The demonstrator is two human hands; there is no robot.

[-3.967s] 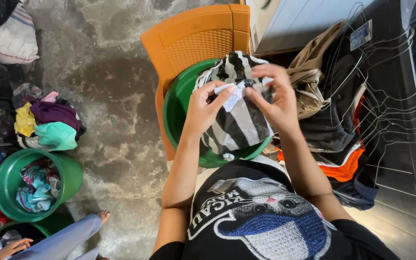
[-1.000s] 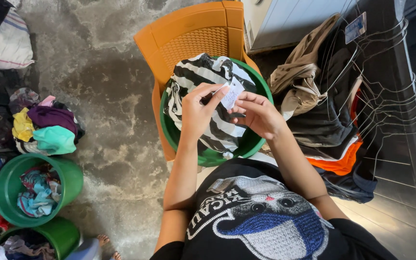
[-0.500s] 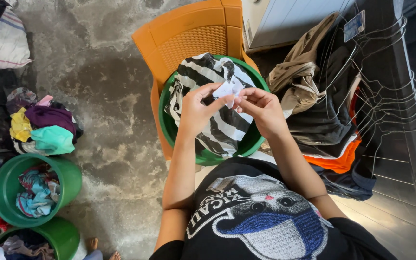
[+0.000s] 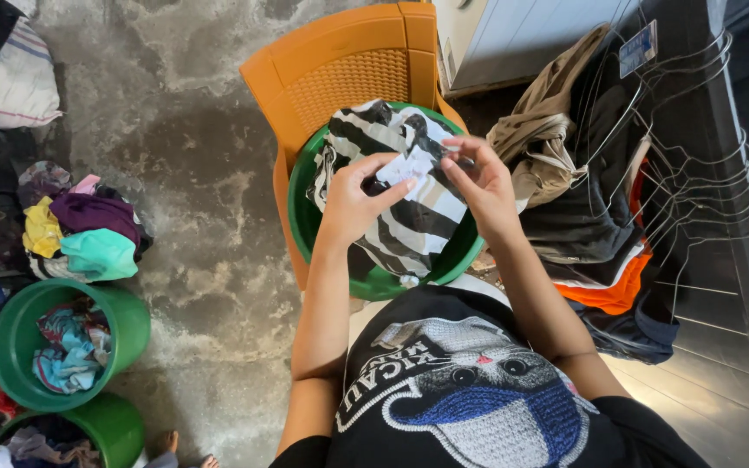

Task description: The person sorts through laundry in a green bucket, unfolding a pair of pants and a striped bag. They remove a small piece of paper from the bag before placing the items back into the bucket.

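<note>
Both hands pinch a small white tag above the green basin: left hand and right hand each grip one edge. Tag looks thin, light, floppy and likely tearable, and is best held at its edges; the striped garment in the basin looks soft and limp.

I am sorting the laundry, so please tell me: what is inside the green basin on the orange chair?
A black-and-white striped garment fills the green basin. Whatever lies beneath the garment is covered and cannot be seen.
</note>
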